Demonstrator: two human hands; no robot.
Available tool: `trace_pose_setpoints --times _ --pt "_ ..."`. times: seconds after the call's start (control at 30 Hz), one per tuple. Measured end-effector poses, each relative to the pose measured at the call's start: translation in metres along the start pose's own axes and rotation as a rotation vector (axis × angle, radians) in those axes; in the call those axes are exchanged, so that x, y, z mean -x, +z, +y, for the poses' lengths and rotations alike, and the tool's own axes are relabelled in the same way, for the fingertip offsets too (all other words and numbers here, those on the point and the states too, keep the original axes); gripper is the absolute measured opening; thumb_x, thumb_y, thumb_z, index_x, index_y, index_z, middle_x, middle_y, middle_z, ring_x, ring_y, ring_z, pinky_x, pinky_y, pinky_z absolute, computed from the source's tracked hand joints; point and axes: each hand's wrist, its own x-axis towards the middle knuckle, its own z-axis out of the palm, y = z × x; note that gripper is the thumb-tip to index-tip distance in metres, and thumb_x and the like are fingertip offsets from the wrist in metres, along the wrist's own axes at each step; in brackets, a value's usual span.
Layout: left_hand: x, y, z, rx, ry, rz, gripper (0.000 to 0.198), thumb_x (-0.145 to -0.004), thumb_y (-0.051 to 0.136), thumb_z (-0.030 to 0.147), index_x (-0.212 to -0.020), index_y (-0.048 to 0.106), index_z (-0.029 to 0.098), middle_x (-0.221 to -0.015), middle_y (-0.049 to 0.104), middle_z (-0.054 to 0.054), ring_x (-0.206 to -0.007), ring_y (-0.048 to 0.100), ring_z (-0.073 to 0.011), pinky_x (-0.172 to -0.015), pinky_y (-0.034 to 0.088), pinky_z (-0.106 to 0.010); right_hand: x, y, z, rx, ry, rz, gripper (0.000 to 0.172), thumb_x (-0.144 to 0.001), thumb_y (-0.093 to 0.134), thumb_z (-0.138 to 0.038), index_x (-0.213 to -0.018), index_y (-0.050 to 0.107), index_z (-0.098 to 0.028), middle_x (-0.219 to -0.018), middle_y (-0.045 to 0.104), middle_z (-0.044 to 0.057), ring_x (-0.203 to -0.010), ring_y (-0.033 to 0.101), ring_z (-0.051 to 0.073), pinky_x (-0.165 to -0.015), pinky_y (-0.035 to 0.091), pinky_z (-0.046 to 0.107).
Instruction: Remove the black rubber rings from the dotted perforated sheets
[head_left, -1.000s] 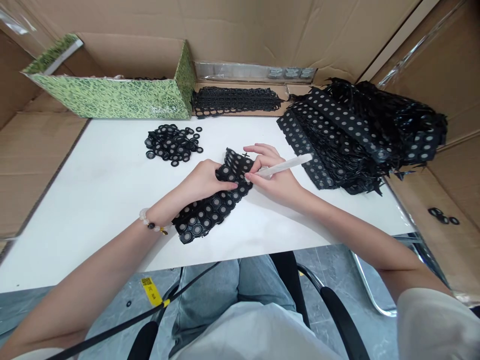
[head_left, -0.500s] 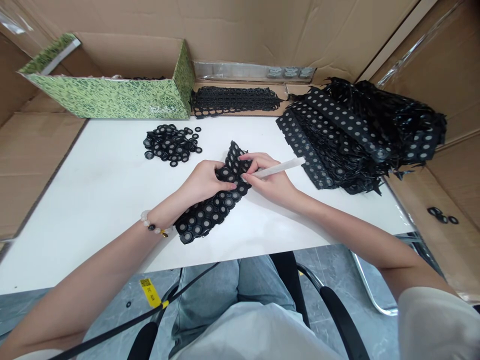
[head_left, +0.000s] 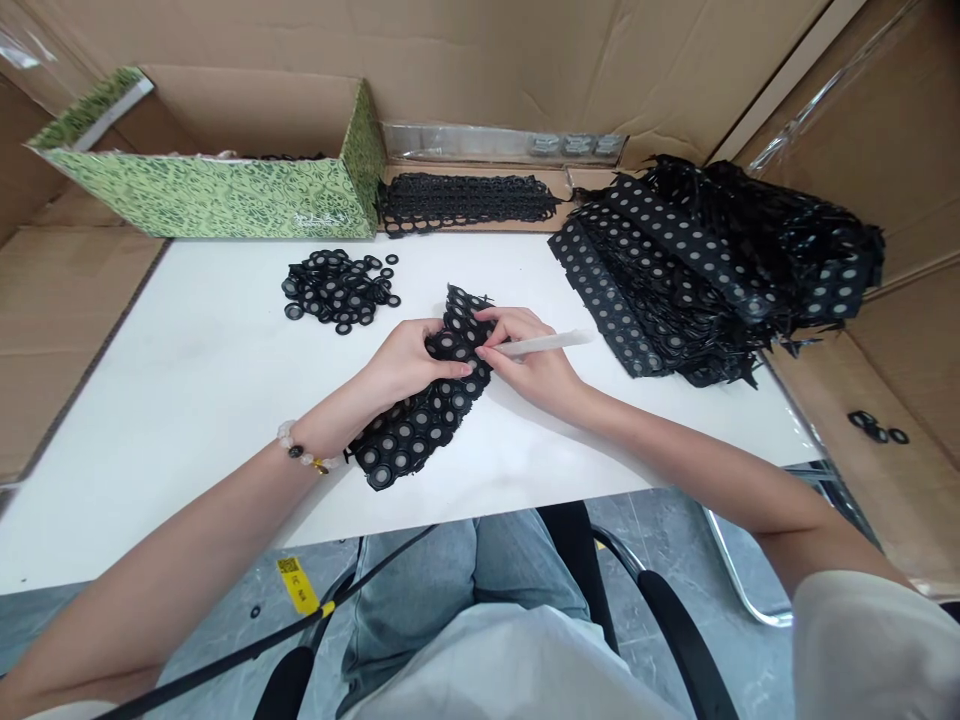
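Observation:
A black rubber sheet [head_left: 409, 437] with rows of round grey-centred rings is bent up between my hands above the white table. My left hand [head_left: 405, 360] is closed on its left edge, thumb lying across the rings. In my right hand [head_left: 529, 360] is a whitish pen-like tool [head_left: 559, 343], its back end pointing right. The tool's tip is hidden at the fingers, against the sheet. Some fingers of the right hand also touch the sheet's upper end. Loose black rings [head_left: 337, 288] lie in a pile beyond my left hand.
A green patterned box [head_left: 225, 195] stands at the back left. Beside it lies a black strip with open holes [head_left: 469, 200]. Stacked dotted black sheets [head_left: 675, 270] cover the table's right end. Several rings [head_left: 877, 428] rest on cardboard at far right. Cardboard walls surround the white table [head_left: 210, 400].
The tool in my right hand has tilted flatter, its back end dropping. The sheet's raised upper end has shifted slightly left. My left hand keeps its grip.

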Motion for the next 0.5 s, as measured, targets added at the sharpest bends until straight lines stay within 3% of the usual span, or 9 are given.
trace_pose_setpoints --times 0.1,0.23,0.37,0.5 --pt "0.000 -0.007 0.006 -0.068 0.037 0.081 0.047 -0.059 0.086 0.040 -0.097 0.072 0.015 -0.098 0.076 -0.003 -0.093 0.067 -0.0257 -0.089 0.050 -0.036 -0.004 -0.008 -0.001 -0.096 0.083 0.023 0.020 -0.087 0.071 -0.028 -0.073 0.058 -0.023 -0.118 0.074 0.008 -0.121 0.065 0.026 -0.110 0.046 0.052" --pt "0.000 -0.013 0.011 -0.035 0.087 0.222 0.041 -0.063 0.084 0.043 -0.091 0.068 0.017 -0.096 0.073 -0.003 -0.093 0.066 -0.0253 -0.088 0.053 -0.036 -0.010 -0.020 0.005 -0.368 0.373 0.094 0.025 -0.083 0.076 -0.034 -0.073 0.057 -0.022 -0.123 0.072 0.010 -0.125 0.064 0.027 -0.108 0.051 0.053" --pt "0.001 -0.012 0.010 -0.032 0.139 0.270 0.040 -0.070 0.081 0.044 -0.096 0.064 0.018 -0.101 0.071 -0.004 -0.099 0.064 -0.0246 -0.092 0.053 -0.036 -0.013 -0.024 0.006 -0.726 0.654 -0.079 0.034 -0.079 0.081 -0.041 -0.074 0.053 -0.022 -0.104 0.076 0.006 -0.099 0.076 0.024 -0.096 0.062 0.049" --pt "0.003 -0.008 0.011 -0.054 0.134 0.268 0.045 -0.071 0.080 0.046 -0.103 0.066 0.019 -0.109 0.071 -0.005 -0.107 0.064 -0.0270 -0.100 0.051 -0.040 -0.011 -0.020 -0.003 -0.809 0.690 -0.099 0.041 -0.073 0.087 -0.045 -0.077 0.053 -0.022 -0.080 0.072 -0.002 -0.084 0.078 0.020 -0.088 0.065 0.041"
